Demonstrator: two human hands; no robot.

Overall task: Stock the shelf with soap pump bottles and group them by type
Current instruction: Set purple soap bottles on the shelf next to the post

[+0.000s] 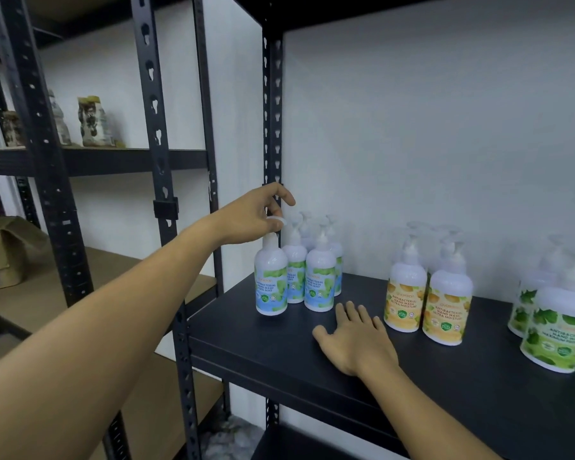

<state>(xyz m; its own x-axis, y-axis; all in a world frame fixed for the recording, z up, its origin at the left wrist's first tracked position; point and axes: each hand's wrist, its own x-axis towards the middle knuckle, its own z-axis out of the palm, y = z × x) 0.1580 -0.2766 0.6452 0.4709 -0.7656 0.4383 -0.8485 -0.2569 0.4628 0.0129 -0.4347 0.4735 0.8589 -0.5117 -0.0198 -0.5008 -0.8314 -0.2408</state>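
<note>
Far left, on the neighbouring dark metal rack (93,159): blurred patterned packets (92,122) up top, a brown cardboard box (0,254) on a tan board lower down. Not part of the job.

Left hand (249,215) reaches in w/ fingers curled, pinching the clear pump head of the front white plastic pump bottle with blue-green mint label (271,277). Bottle stands upright at the front left corner of the black matte shelf (279,346), touching or just beside the rest of the mint-label group (314,270) behind it.

Handling, as a guess: bottle looks full, so moderately heavy for its size; body is rigid rounded plastic, glossy label, prob slippery. Pump neck is thin & top-heavy to lift by, may wobble or twist; better hold is round the waist of the body, esp. for sliding it back into line.

Right hand (356,340) lies flat, palm down on the shelf, fingers straight, holding nothing, btwn the mint group and the white pump bottles with orange-yellow labels (427,300). These stand as a tight cluster, apart from the mint ones.

Far right: white pump bottles with green leaf labels (553,330), partly cut off by the frame edge, blurred. Three types, each grouped separately. Shelf surface smooth, so bottles should slide easily.
</note>
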